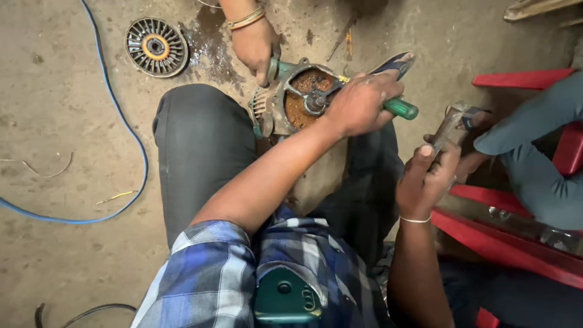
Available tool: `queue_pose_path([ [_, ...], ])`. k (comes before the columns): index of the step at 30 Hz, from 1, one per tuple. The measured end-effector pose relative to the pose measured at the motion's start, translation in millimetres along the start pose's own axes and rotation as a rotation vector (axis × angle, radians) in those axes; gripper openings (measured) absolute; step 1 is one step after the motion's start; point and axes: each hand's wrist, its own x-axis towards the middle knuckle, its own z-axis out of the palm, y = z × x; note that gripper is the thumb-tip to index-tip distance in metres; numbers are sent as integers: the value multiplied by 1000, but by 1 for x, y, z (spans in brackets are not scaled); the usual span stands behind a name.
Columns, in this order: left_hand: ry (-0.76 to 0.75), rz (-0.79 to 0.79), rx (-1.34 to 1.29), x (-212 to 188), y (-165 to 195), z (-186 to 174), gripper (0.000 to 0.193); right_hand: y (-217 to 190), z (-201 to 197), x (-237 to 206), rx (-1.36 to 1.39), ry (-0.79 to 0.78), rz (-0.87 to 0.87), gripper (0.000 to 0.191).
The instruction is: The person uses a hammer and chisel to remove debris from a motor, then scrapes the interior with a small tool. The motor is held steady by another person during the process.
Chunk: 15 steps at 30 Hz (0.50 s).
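Dusty concrete floor (73,255) lies under everything, with a blue cable (130,130) curving across it and a round finned fan disc (156,46) well apart from the motor housing (291,97), beyond its far left. Resting on the person's knee, the housing is green and rusty; the left hand (363,103) wraps tight around a green-handled screwdriver (402,109) at its open face. To the housing's right, the right hand (428,176) pinches a metal wrench (449,124), while another person's hand (255,45) grips the housing's far edge.

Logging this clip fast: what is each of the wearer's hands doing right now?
Left hand: closed on a green-handled screwdriver at the motor housing.
Right hand: closed on a metal wrench.
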Motion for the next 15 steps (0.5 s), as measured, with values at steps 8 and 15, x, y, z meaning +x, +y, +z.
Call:
queue_pose_path([
  [8, -3, -124, 72, -1, 1, -5, 37, 10, 2, 0, 86, 3, 48, 38],
  [15, -60, 30, -72, -1, 13, -13, 20, 22, -7, -11, 143, 27, 119, 33],
])
